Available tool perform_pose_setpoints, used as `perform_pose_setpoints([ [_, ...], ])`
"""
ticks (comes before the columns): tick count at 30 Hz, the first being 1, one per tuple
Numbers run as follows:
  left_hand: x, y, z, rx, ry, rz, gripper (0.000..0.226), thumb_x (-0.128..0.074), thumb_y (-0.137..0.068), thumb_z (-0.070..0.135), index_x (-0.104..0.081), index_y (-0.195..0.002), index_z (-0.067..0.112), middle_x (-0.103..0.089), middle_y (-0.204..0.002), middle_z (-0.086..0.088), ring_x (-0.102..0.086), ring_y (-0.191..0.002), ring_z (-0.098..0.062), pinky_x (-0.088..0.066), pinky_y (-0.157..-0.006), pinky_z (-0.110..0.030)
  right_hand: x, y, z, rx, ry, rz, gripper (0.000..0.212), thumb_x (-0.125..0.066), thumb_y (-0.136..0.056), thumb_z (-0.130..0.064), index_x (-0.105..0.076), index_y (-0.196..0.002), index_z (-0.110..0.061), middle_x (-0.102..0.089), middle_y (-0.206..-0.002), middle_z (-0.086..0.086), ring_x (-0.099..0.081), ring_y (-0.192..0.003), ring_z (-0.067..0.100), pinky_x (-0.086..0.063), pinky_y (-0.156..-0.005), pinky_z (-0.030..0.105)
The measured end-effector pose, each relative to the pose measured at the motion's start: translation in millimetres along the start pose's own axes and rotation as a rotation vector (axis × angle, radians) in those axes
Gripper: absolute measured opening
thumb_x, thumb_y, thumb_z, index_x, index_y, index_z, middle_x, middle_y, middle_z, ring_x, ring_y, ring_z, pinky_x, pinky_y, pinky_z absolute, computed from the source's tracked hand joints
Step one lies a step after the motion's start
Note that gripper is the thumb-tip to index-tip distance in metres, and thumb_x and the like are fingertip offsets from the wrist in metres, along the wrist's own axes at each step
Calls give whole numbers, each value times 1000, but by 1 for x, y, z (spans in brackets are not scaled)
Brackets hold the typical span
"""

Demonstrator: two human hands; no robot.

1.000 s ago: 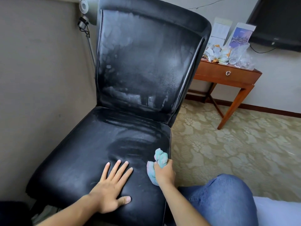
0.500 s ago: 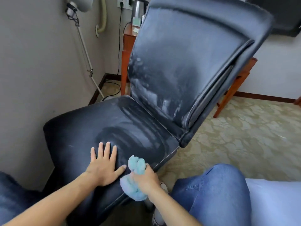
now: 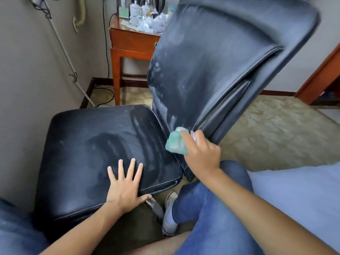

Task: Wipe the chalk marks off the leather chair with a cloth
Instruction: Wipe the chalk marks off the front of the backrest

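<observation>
Right hand (image 3: 201, 155) clutching cloth (image 3: 175, 142) at backrest (image 3: 211, 67) base, chalk streaks above; left hand (image 3: 127, 183) flat on seat (image 3: 92, 144).

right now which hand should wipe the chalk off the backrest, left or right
Right. The right hand already grips the cloth at the lower edge of the chalky backrest. The left hand lies flat on the seat, holds nothing and seems to steady the chair.
</observation>
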State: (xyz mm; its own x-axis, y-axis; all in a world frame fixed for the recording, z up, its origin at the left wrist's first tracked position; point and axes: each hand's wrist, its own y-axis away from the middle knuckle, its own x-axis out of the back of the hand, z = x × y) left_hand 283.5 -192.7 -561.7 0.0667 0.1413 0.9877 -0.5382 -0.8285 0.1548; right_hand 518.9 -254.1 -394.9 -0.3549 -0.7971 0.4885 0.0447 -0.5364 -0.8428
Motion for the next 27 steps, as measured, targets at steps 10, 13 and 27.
perform_pose_setpoints([
  [10, -1, -2, -5, -37, 22, 63, 112, -43, -75, 91, -50, -153, 11, -45, -159, -22, -32, -142, -63, -19, -103, -84, 33, 21, 66, -44, -66, -106, 32, -53, -90, -7, -74, -100, -29, -54, -81, 0, -52, -50, 23, -32, -39, 24],
  [13, 2, -3, -6, -35, 32, 48, 112, -42, -74, 91, -52, -152, 11, -47, -157, -22, -34, -141, -64, -20, -102, -84, 60, -52, 82, -183, -109, 103, 38, -66, -74, -9, -74, -109, -24, -61, -109, 9, -60, -80, 24, -43, -52, 29],
  [27, 1, -5, 5, -47, 35, 55, 106, -37, -79, 86, -50, -154, 12, -45, -158, -24, -33, -142, -63, -20, -103, -82, -21, 21, 32, -205, -135, -96, 42, -76, -77, -15, -50, -110, -17, -47, -119, 14, -65, -77, 36, -50, -48, 37],
])
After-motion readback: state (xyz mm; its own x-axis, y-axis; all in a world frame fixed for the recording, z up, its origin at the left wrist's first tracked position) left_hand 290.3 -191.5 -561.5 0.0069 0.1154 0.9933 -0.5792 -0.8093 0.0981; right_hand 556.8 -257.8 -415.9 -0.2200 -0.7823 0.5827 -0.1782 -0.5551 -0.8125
